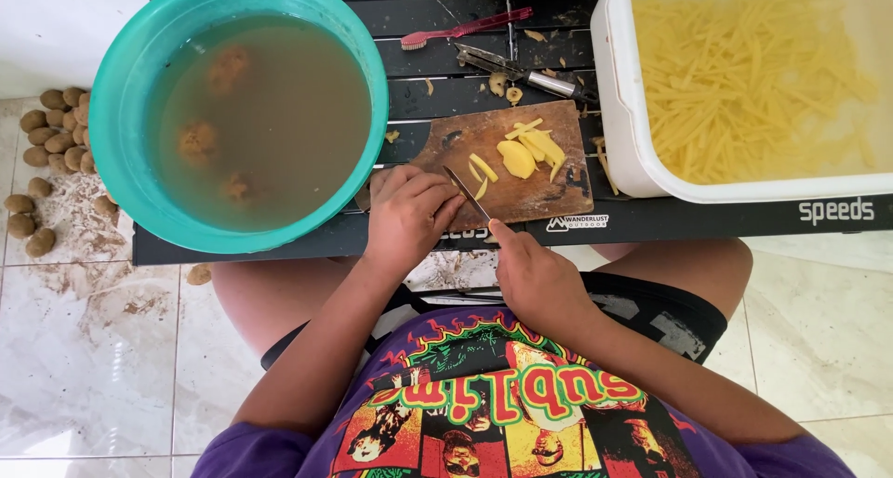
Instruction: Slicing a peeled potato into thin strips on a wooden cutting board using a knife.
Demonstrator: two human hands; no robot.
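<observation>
1. Potato (395, 185) at board's (521, 194) left end, under curled left hand (409, 213).
2. Right hand (532, 272) fisted on knife (467, 193); blade beside left fingers.
3. Keep fingertips tucked.
4. Cut strips (526, 152) mid-board; tub (619, 125) to board's right, bowl (126, 106) to its left.

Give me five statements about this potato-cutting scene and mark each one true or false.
1. The right hand holds a knife over the wooden cutting board. True.
2. The teal basin holds clear, clean water. False: the water is murky brown, with potatoes sunk in it.
3. The white tub holds cut potato strips. True.
4. A red toothbrush lies on the floor. False: it lies on the black table.
5. The left hand is in the basin. False: it rests at the board's near left edge.
</observation>
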